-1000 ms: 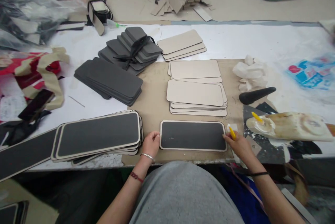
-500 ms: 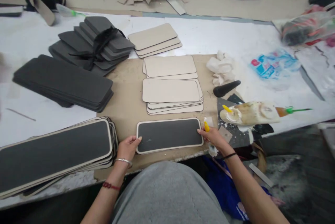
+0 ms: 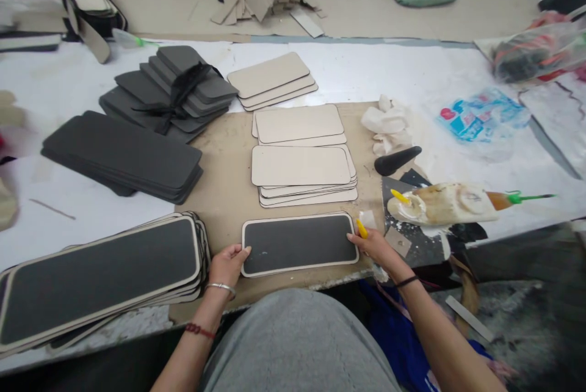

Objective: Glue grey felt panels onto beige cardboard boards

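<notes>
A dark rounded rectangular panel with a beige border (image 3: 300,244) lies on brown card at the table's front edge. My left hand (image 3: 229,265) pinches its left end, thumb on top. At the right end my right hand (image 3: 374,244) grips the panel, thumb on top; a small yellow pointed piece (image 3: 361,229) sticks up by its fingers. Behind the panel lie overlapping beige rounded panels (image 3: 300,166). To the left is a stack of longer dark panels with beige borders (image 3: 105,282).
Plain dark panels (image 3: 121,151) and a tied dark bundle (image 3: 158,90) lie at the left. On the right are a glue-smeared bottle (image 3: 451,204) with a green tip, a black tapered tool (image 3: 397,160), crumpled white tissue (image 3: 388,125) and a printed plastic bag (image 3: 485,116).
The camera view has tilted slightly, so the tabletop sits a little lower in the picture. Both hands keep their places on the bordered panel.
</notes>
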`<control>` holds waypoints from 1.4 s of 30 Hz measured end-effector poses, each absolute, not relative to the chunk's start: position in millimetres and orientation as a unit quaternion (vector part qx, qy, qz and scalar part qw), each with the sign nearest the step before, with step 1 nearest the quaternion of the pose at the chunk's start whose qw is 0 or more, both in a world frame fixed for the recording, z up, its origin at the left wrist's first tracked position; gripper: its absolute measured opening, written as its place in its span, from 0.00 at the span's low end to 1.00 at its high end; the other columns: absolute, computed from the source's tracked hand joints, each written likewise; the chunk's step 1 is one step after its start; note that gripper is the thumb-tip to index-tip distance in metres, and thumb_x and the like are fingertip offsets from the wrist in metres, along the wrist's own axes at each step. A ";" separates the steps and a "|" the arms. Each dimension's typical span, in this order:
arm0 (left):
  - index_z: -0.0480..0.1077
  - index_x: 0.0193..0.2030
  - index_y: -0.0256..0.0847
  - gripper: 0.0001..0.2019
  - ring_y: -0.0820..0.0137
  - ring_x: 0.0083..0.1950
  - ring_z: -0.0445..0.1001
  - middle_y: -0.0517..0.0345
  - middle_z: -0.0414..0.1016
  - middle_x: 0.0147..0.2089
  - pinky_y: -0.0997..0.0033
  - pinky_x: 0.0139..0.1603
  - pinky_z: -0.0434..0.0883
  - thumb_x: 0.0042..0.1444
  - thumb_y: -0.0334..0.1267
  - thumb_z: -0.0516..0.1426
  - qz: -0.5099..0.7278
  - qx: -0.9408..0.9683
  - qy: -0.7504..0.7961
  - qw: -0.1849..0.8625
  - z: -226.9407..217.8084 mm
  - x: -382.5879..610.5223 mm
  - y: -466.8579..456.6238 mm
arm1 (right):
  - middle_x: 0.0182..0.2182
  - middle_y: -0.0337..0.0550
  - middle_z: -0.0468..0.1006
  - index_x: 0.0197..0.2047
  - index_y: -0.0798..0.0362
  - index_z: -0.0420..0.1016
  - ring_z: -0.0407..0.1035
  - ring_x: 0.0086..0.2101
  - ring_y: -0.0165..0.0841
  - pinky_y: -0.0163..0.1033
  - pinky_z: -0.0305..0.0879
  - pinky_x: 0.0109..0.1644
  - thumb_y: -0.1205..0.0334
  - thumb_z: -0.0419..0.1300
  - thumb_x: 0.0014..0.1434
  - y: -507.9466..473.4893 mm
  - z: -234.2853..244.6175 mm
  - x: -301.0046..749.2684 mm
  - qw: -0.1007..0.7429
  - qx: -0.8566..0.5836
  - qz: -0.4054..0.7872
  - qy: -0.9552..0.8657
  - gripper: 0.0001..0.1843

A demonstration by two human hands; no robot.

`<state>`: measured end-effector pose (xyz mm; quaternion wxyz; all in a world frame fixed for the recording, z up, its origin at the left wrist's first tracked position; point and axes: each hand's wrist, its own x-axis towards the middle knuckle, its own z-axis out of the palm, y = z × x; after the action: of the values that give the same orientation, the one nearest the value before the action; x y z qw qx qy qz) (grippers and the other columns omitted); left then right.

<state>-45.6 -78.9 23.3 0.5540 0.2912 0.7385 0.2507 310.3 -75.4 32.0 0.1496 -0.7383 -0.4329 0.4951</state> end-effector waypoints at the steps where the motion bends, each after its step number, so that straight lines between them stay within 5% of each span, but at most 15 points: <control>1: 0.69 0.21 0.38 0.19 0.71 0.24 0.67 0.62 0.70 0.19 0.72 0.28 0.65 0.31 0.54 0.60 0.257 0.294 0.732 0.558 23.7 -45.0 -79.7 | 0.14 0.30 0.56 0.19 0.50 0.56 0.52 0.18 0.26 0.33 0.50 0.23 0.46 0.56 0.43 -76.1 34.9 310.0 0.143 -0.738 0.494 -0.436 0.18; 9: 0.67 0.22 0.39 0.14 0.70 0.25 0.68 0.61 0.70 0.20 0.71 0.30 0.65 0.42 0.50 0.55 0.251 0.381 0.734 0.504 28.3 -40.0 -84.9 | 0.16 0.35 0.63 0.19 0.51 0.57 0.59 0.21 0.29 0.34 0.53 0.25 0.51 0.54 0.49 -72.7 46.6 307.8 0.053 -0.762 0.395 -0.510 0.16; 16: 0.66 0.48 0.32 0.20 0.56 0.46 0.69 0.39 0.71 0.45 0.55 0.45 0.68 0.54 0.45 0.51 0.178 0.658 0.720 0.131 42.3 -28.5 -88.4 | 0.29 0.51 0.75 0.36 0.55 0.68 0.70 0.31 0.39 0.37 0.57 0.30 0.54 0.50 0.59 -69.1 70.8 290.6 -0.104 -0.794 0.208 -0.561 0.13; 21: 0.59 0.57 0.32 0.25 0.53 0.63 0.54 0.37 0.59 0.61 0.51 0.59 0.58 0.56 0.45 0.50 0.144 0.797 0.580 0.083 33.2 3.0 -76.6 | 0.23 0.44 0.74 0.29 0.55 0.68 0.68 0.20 0.29 0.32 0.59 0.23 0.54 0.50 0.60 -53.9 81.5 260.2 0.010 -0.722 0.468 -0.510 0.15; 26: 0.52 0.62 0.33 0.32 0.53 0.66 0.46 0.38 0.49 0.66 0.49 0.62 0.52 0.55 0.49 0.51 0.076 0.824 0.553 0.099 12.7 16.7 -65.4 | 0.22 0.43 0.75 0.30 0.58 0.69 0.69 0.19 0.26 0.28 0.63 0.20 0.52 0.53 0.59 -39.7 59.4 248.4 0.104 -0.634 0.716 -0.274 0.17; 42: 0.51 0.63 0.34 0.33 0.53 0.66 0.47 0.37 0.51 0.65 0.48 0.62 0.52 0.54 0.51 0.51 0.077 0.829 0.546 0.094 3.3 14.0 -70.1 | 0.21 0.44 0.75 0.29 0.59 0.69 0.71 0.21 0.28 0.28 0.65 0.21 0.50 0.54 0.58 -36.5 45.5 255.2 0.112 -0.626 0.749 -0.185 0.19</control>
<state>14.0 -70.1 3.3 0.0944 0.8287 0.5462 0.0771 255.2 -36.5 45.5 0.1125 -0.6263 -0.1848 0.7490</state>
